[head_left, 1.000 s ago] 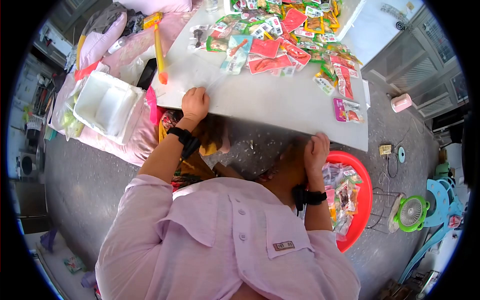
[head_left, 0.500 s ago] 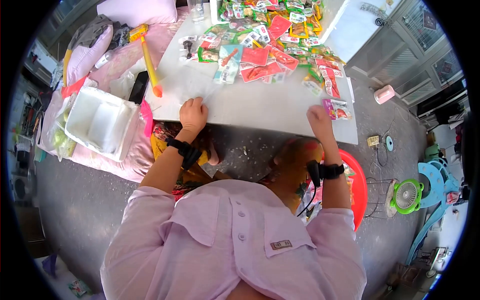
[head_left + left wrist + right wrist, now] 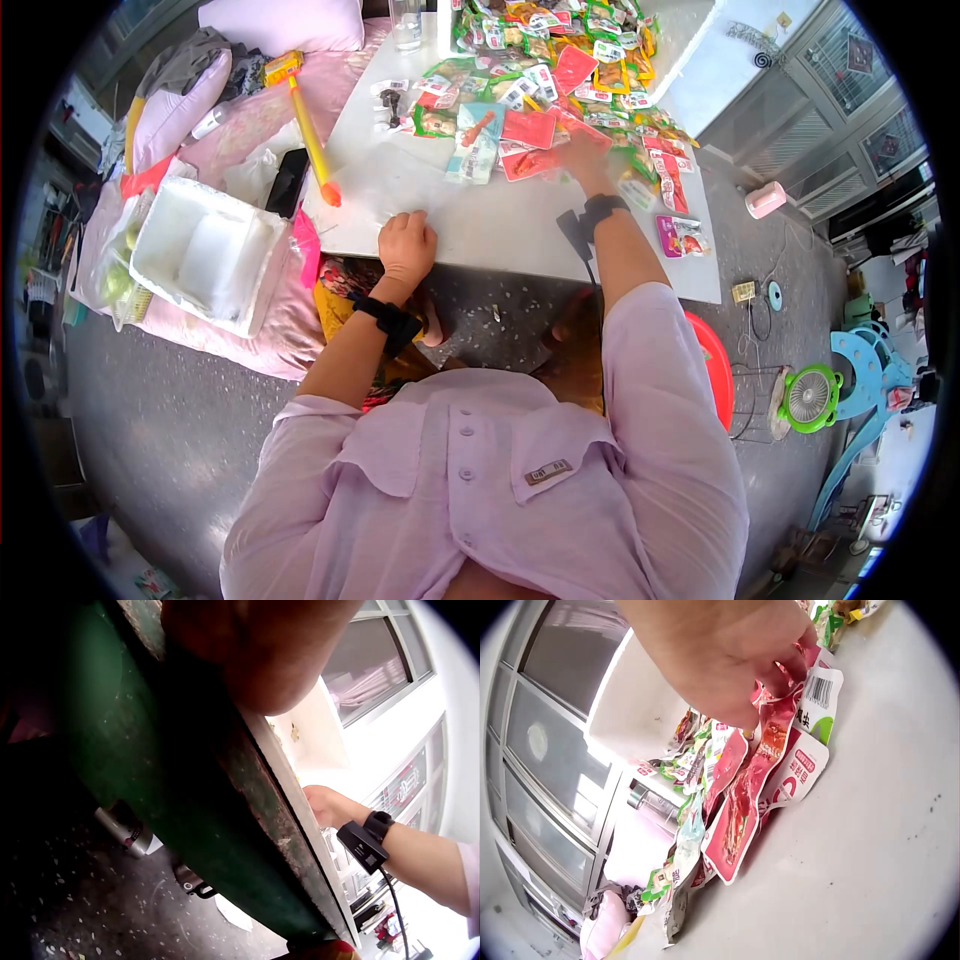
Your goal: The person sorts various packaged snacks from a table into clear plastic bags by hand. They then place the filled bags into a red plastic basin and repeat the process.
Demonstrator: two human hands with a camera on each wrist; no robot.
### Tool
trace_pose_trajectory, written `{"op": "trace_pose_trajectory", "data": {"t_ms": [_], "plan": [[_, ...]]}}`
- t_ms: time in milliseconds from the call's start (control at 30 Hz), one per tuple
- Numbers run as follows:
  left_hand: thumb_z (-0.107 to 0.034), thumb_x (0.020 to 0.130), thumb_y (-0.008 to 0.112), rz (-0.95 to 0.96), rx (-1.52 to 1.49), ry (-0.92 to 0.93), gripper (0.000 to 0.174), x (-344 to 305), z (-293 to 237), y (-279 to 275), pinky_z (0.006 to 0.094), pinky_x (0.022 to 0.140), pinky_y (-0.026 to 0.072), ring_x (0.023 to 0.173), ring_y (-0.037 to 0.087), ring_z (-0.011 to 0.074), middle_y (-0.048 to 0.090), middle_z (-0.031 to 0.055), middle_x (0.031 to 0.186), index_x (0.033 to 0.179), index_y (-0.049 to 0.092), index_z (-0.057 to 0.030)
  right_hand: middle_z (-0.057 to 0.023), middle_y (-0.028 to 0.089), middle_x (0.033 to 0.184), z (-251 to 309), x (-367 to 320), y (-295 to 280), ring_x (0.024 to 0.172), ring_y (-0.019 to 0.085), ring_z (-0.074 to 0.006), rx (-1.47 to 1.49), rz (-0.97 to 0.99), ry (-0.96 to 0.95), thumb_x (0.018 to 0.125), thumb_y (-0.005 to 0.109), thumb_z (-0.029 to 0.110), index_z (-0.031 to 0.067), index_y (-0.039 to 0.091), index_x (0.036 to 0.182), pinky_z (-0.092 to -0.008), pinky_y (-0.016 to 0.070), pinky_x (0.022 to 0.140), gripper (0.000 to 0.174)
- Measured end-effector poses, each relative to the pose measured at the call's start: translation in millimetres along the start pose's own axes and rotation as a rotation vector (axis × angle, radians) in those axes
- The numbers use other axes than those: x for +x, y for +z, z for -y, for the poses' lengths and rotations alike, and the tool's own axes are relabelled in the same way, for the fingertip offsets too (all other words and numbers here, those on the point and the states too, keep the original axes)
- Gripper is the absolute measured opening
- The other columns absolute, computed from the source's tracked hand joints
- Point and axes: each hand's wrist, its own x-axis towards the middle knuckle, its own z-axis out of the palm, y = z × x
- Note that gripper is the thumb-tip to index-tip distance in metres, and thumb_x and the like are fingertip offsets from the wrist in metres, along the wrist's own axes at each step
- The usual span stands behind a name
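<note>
At the table's [image 3: 480, 220] near edge rests my left hand [image 3: 408, 245], its fingers loosely curled and holding nothing, just below a clear plastic sheet [image 3: 395, 180]. The left wrist view shows this hand [image 3: 262, 652] large and dark over the edge. My right hand [image 3: 585, 160], blurred in the head view, is over the front of the pile of food packets. In the right wrist view the right hand [image 3: 727, 660] pinches a long red packet [image 3: 739, 817] at its upper end; its fingertips are partly hidden. A pale blue packet [image 3: 477, 140] lies left of it.
Behind the pile is a white foam box [image 3: 685, 55]. A purple packet [image 3: 683, 236] lies at the table's right. A glass [image 3: 407, 25] stands back left. Left on the bed are an empty white box [image 3: 205, 250], a phone [image 3: 288, 183] and a yellow stick [image 3: 310, 140]. A red basin [image 3: 712, 370] is below right.
My right hand has moved from beside the table's front edge, up and forward to the packets, and now pinches a red one. The left hand remains at the edge.
</note>
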Motion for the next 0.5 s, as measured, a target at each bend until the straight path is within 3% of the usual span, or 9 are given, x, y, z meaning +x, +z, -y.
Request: {"op": "trace_pose_trajectory", "data": {"t_ms": [100,200,300,433,500], "plan": [[-0.01,0.065,0.052,0.009,-0.003,-0.007,0.016,1,-2,-3,0.0386,0.061,0.0416,0.068,0.051,0.0286,0.053,0.011,0.069,0.081,0.054,-0.0056,-0.0099,0.054,0.105,8,-5,-3,0.1,0.05,-0.0269,-0.026,0.05,0.101,0.071,0.051,0.027,0.0109,0.043,0.107,-0.0458,0.0345,0.082,0.04],[-0.01,0.065,0.052,0.015,0.002,-0.005,0.016,0,-3,-4,0.0387,0.061,0.042,0.068,0.051,0.0289,0.053,0.0113,0.069,0.081,0.054,-0.0053,-0.0132,0.053,0.106,-2,-6,7,0.1,0.05,-0.0282,0.214,-0.014,0.077,0.069,0.053,0.023,0.009,0.047,0.103,-0.0451,0.037,0.079,0.037],[-0.01,0.066,0.052,0.007,0.012,-0.002,0.016,0,-3,-4,0.0392,0.06,0.0423,0.067,0.052,0.0293,0.053,0.0114,0.069,0.08,0.054,-0.0057,-0.0128,0.055,0.098,-29,6,41,0.091,0.054,-0.0263,0.676,-0.13,-0.118,0.068,0.056,0.015,0.006,0.051,0.094,-0.0424,0.0416,0.073,0.028],[-0.012,0.066,0.051,0.155,0.061,-0.034,0.015,6,-4,-6,0.0397,0.059,0.043,0.066,0.052,0.0298,0.053,0.0115,0.069,0.081,0.053,-0.0066,-0.0078,0.054,0.084,-38,-39,30,0.077,0.055,-0.0195,1.006,0.118,-0.079,0.068,0.055,0.005,0.0025,0.051,0.085,-0.0357,0.0467,0.065,0.018],[-0.013,0.068,0.05,0.271,0.055,-0.084,0.014,12,-9,-11,0.0409,0.06,0.0433,0.067,0.053,0.0311,0.054,0.013,0.07,0.081,0.051,-0.0061,-0.0057,0.053,0.081,-46,-62,30,0.073,0.054,-0.0165,1.158,0.136,-0.041,0.069,0.054,0.003,0.0016,0.05,0.084,-0.0336,0.0475,0.064,0.016]]}}
